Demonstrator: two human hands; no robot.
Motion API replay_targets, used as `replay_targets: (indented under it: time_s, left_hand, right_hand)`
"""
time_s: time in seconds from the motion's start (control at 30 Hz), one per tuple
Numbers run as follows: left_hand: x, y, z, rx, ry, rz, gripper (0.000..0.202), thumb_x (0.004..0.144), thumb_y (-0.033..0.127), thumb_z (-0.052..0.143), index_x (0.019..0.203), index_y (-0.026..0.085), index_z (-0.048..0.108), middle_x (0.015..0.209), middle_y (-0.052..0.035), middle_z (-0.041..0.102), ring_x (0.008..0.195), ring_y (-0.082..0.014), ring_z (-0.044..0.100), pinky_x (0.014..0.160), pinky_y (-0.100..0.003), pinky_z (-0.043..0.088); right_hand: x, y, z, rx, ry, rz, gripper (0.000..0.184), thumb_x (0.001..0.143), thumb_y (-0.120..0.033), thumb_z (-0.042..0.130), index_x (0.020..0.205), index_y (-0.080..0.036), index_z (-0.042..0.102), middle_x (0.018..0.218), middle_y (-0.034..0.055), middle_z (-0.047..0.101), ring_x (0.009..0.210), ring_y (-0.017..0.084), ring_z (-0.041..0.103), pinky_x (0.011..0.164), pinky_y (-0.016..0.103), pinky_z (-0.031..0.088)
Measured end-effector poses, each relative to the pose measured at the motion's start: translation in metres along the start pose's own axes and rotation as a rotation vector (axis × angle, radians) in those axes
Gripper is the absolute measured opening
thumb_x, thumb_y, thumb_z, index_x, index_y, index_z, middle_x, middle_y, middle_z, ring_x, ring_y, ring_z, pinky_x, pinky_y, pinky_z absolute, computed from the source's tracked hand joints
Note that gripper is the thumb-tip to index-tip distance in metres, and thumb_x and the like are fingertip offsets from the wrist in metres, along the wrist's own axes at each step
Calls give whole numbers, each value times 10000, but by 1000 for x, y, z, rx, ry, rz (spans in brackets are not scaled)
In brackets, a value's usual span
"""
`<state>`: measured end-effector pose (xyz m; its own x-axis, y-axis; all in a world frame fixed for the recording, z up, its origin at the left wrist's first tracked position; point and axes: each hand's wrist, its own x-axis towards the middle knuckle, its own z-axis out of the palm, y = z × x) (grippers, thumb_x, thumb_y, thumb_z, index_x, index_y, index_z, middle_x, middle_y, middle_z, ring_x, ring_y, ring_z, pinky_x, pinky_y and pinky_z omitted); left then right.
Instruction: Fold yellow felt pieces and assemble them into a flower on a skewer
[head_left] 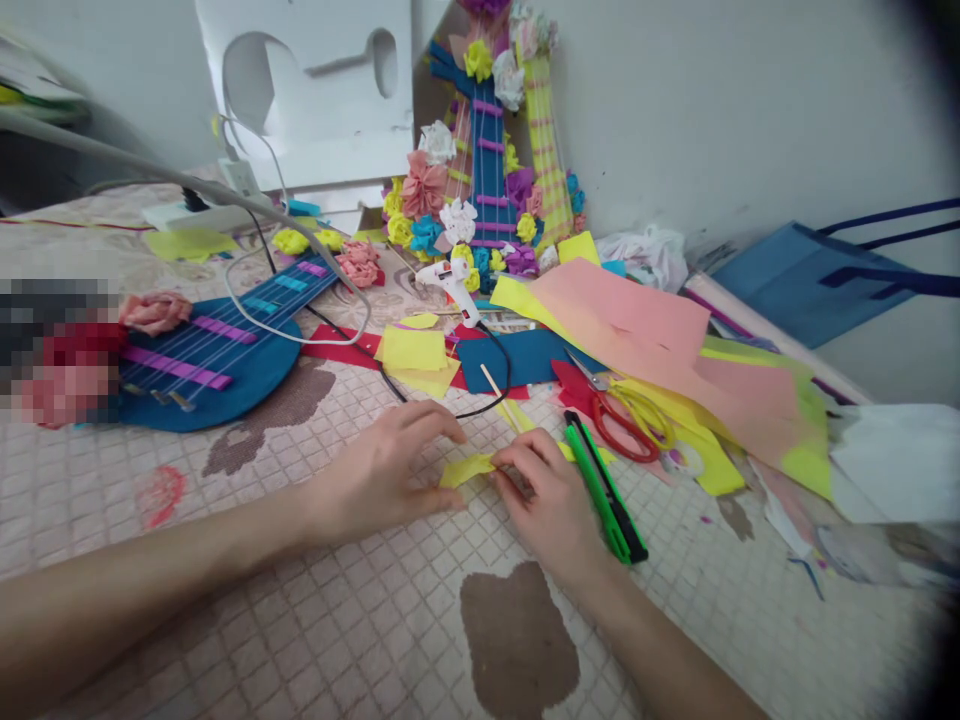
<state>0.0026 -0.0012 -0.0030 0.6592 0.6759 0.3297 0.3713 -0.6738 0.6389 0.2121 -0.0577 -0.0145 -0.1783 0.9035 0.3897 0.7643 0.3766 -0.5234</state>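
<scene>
A small piece of yellow felt or paper [463, 471] lies just above the patterned tablecloth, between my hands. My right hand [553, 500] pinches its right end between thumb and fingertips. At its left end is my left hand [382, 465], with thumb and fingers spread apart; whether the thumb touches the yellow piece I cannot tell. A green box cutter [606, 487] lies right beside my right hand. Beyond it are red-handled scissors [626, 430]. A thin pale stick [491, 380] rests behind the yellow piece.
A white glue gun [450, 283] stands farther back, its black cord looping toward my hands. To the left lies a blue felt guitar [225, 375] with strings. Pink and yellow sheets [622, 310] pile up at right. Flower-covered guitars [487, 170] lean at the back near a power strip [199, 215].
</scene>
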Motion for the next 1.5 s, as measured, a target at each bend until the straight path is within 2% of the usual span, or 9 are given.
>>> replay_targets:
  time_s: [0.1,0.27,0.37,0.47,0.6,0.8,1.1,1.3,1.5]
  left_hand:
    - [-5,7,7,161,-57,60,325,723,219,708,994,175,535,1032,-62,595,982,-236,539,843,-384,432]
    - [-5,10,7,327,-46,192,110,859,71,483,869,172,528,900,-30,605,848,-186,528,793,-359,385]
    - [-3,2,4,342,-67,272,146,884,72,459,908,186,547,1068,-54,604,982,-207,517,885,-393,368]
    - [-1,-6,3,234,-91,203,269,831,31,490,1041,196,524,1186,-75,551,1103,-213,483,912,-377,382]
    - [1,-8,-1,270,-51,219,215,814,67,508,997,180,512,1070,-72,556,1014,-209,500,851,-358,387]
    - [5,-2,-13,422,-211,452,221,930,76,383,772,176,501,825,-2,576,769,-139,511,879,-371,318]
    - [7,-10,-10,463,-83,294,117,894,91,429,931,183,491,1050,-61,592,988,-193,511,936,-396,331]
    - [6,-11,-16,474,-176,445,227,967,112,320,935,189,531,1016,-42,618,904,-163,536,910,-376,332]
    - [9,-13,-19,439,-170,502,287,983,116,291,938,204,560,995,-26,651,909,-151,565,956,-379,309]
  right_hand:
    - [-2,0,0,-38,-45,-63,123,827,-86,524,825,-188,591,844,42,532,744,156,567,638,269,462]
    - [-4,0,-5,-111,-12,-159,130,868,-115,493,828,-195,587,846,51,539,749,158,561,645,277,463]
    - [-6,2,-6,-185,-57,-197,145,881,-127,477,822,-201,587,854,55,552,744,160,558,636,281,463]
    - [-7,3,-4,-199,-141,-201,150,881,-121,466,826,-191,587,862,61,562,736,164,562,619,281,469]
    - [-7,4,-1,-153,-190,-192,166,882,-110,436,860,-187,581,882,63,572,762,163,572,647,284,488]
    - [-7,4,-2,-159,-163,-221,160,900,-139,444,827,-191,577,874,55,583,743,152,574,636,273,482]
    - [-8,1,-1,-229,-137,-169,151,824,-84,470,865,-191,569,880,61,588,753,173,577,598,276,477]
    - [-8,3,-1,-80,-196,-167,153,834,-88,461,853,-199,565,878,51,591,768,161,588,656,279,503]
    - [-8,7,-4,-177,-67,-254,142,876,-115,463,822,-193,569,849,57,600,756,165,595,640,279,486]
